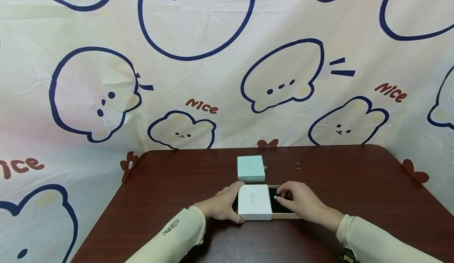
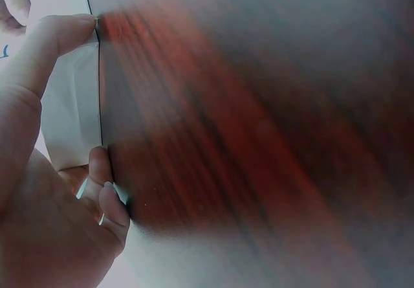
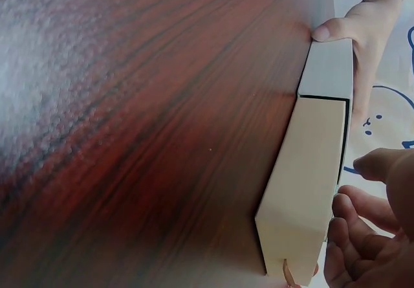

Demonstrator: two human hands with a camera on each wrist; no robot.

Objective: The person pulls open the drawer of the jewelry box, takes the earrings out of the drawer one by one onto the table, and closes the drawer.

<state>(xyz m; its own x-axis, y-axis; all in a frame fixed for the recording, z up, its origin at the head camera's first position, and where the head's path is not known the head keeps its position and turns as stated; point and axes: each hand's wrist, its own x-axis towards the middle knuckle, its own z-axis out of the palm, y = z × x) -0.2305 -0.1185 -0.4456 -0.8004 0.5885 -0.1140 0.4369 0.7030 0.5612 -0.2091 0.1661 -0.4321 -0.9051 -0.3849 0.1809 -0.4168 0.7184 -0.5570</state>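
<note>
A white box (image 1: 254, 202) with faint lettering on top lies on the table, its drawer (image 1: 286, 216) with a dark lining slid out to the right. My left hand (image 1: 224, 203) grips the box's outer sleeve at its left end, thumb on the near side, other fingers round the far side. Over the dark lining, my right hand (image 1: 301, 200) has bent fingers, thumb and fingertips close together. A small white bead-like piece (image 1: 275, 197) shows at those fingertips; whether they pinch it I cannot tell. The right wrist view shows the drawer's pale side (image 3: 301, 165) beside the right fingers.
A pale mint box (image 1: 251, 169) sits just behind the white one, a small tab at its right side. Two tiny thin metallic pieces (image 1: 298, 165) lie to its right on the dark wooden table (image 1: 170, 180). A printed cloth (image 1: 227, 78) hangs behind the table.
</note>
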